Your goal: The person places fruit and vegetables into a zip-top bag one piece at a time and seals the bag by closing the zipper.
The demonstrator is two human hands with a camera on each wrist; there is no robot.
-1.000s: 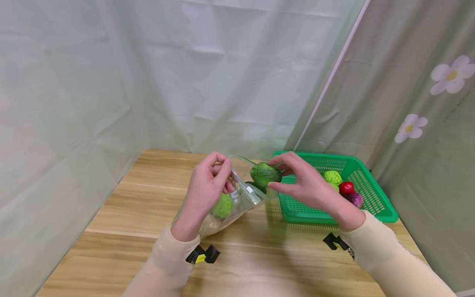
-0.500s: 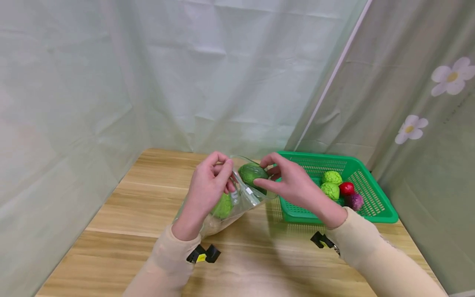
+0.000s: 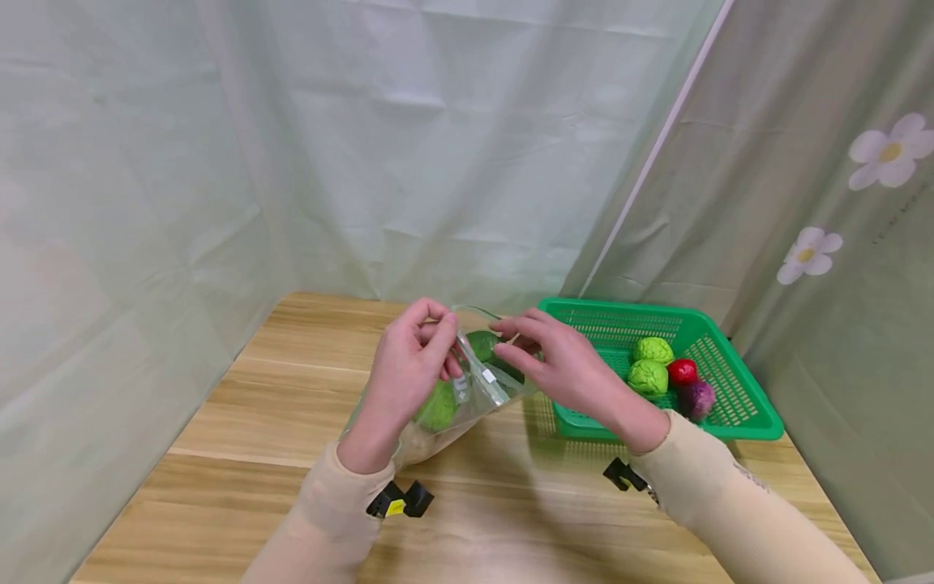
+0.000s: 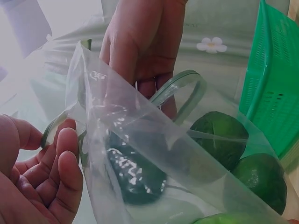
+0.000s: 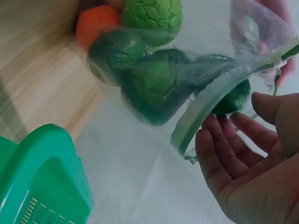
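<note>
My left hand (image 3: 409, 365) pinches the edge of a clear zip bag (image 3: 470, 418) between thumb and fingers, its mouth held apart. A dark green avocado (image 4: 135, 177) lies inside near the mouth, seen through the plastic in the left wrist view. Over the opening, my right hand (image 3: 565, 365) has loosely bent, spread fingers, their tips just above the avocado. Deeper in the bag, the right wrist view shows a light green cabbage (image 5: 154, 18), an orange-red round piece (image 5: 98, 23) and more dark green produce (image 5: 156, 86).
To the right stands a green plastic basket (image 3: 759, 405). It holds two small green cabbages (image 3: 648, 378), a red round vegetable (image 3: 682, 372) and a purple onion-like one (image 3: 698, 398). The wooden table (image 3: 241, 454) meets pale curtains (image 3: 467, 162) at the back and sides.
My right hand has moved left from near the basket to the bag's mouth, carrying the avocado into it, and its fingers have let go. The left hand keeps its grip in place.
</note>
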